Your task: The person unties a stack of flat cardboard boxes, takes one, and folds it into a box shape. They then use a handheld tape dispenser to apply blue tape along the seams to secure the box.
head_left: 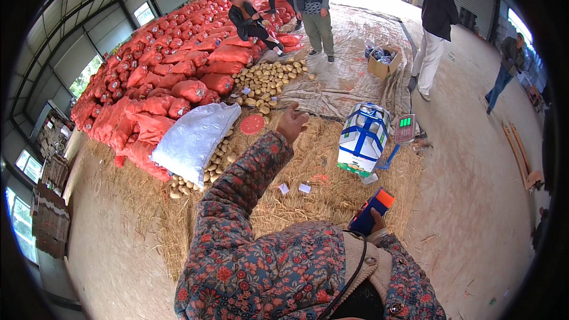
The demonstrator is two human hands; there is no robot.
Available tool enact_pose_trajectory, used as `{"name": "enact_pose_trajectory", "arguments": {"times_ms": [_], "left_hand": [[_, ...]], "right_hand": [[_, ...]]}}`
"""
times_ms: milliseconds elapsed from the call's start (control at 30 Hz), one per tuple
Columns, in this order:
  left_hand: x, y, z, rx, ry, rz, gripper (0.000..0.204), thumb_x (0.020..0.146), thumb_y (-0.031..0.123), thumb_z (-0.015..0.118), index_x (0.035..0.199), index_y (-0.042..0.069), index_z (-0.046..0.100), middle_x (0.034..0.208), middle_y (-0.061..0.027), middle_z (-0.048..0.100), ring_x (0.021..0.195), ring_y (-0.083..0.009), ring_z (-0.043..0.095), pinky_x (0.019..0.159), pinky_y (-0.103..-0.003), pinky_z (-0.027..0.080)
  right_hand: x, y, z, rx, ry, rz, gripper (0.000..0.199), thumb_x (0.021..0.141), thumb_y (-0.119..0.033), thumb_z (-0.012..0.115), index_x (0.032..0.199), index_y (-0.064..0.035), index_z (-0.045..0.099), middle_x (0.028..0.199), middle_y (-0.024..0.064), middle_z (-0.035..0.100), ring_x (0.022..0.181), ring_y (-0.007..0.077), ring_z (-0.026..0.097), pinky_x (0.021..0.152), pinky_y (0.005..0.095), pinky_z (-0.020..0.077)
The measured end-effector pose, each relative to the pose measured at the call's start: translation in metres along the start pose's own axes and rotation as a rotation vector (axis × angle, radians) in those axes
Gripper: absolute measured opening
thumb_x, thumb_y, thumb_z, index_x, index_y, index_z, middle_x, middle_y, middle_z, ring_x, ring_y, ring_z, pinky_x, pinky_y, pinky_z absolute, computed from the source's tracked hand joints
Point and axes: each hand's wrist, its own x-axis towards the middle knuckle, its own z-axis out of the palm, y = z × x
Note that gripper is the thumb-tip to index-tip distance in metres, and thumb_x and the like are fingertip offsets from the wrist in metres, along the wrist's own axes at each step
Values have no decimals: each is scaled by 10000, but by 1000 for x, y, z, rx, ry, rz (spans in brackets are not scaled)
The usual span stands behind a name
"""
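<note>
My left arm reaches forward over the straw, and my left hand [291, 124] is empty with its fingers loosely bent and apart. Near it lie a round red disc [252, 124] and a spread of loose potatoes [267, 83]. Low on the right, my right hand [377, 221] grips a boxy blue-and-orange object [372, 208] close to my body; its exact kind is unclear. Ahead of that hand stands a white carton [363, 139] bound with blue strips. Beside the carton is a scale with a lit green display [405, 128].
Red mesh sacks [148, 83] are piled at the left, with a white sack [198, 139] in front. An open cardboard box [383, 62] sits farther back on the sheet. Several people stand or sit beyond, including a standing person [437, 29]. A pallet truck's forks [517, 148] lie far right.
</note>
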Motion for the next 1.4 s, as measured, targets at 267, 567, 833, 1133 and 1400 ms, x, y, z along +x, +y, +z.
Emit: {"name": "enact_pose_trajectory", "arguments": {"times_ms": [267, 567, 833, 1133, 1400], "left_hand": [[-85, 115, 36, -150, -346, 767, 243, 974, 240, 432, 846, 62, 537, 616, -4, 486, 537, -109, 430, 514, -249, 351], [-208, 232, 88, -549, -1366, 1342, 298, 896, 336, 545, 1179, 243, 552, 1149, -108, 556, 904, -268, 583, 783, -455, 472], [-213, 227, 123, -870, -1305, 1533, 441, 919, 494, 454, 1157, 167, 630, 1203, -259, 530, 899, -330, 598, 779, -441, 480], [-219, 243, 124, -804, -1370, 1358, 352, 899, 410, 491, 1099, 146, 610, 1118, -226, 550, 857, -302, 596, 745, -410, 478], [-224, 252, 119, -762, -1372, 1232, 275, 881, 335, 524, 1048, 128, 591, 1043, -197, 568, 819, -277, 595, 716, -382, 476]], "right_hand": [[4, 5, -6, 59, 11, 37, 335, 797, -278, 661, 1050, -90, 549, 953, 94, 636, 892, 266, 626, 781, 455, 528], [14, 17, -12, 19, 91, -56, 405, 789, -267, 660, 1064, 9, 549, 917, 180, 653, 831, 316, 652, 750, 434, 548], [14, 20, -22, 36, 76, -80, 393, 799, -256, 657, 1062, 16, 552, 914, 178, 651, 833, 324, 652, 754, 438, 547], [7, 18, -16, 49, 94, -91, 381, 801, -258, 662, 1053, 9, 561, 929, 161, 653, 842, 298, 648, 776, 421, 539], [3, 18, -19, 30, 58, -58, 382, 801, -263, 655, 1052, 8, 560, 922, 152, 652, 839, 294, 647, 777, 426, 538]]}}
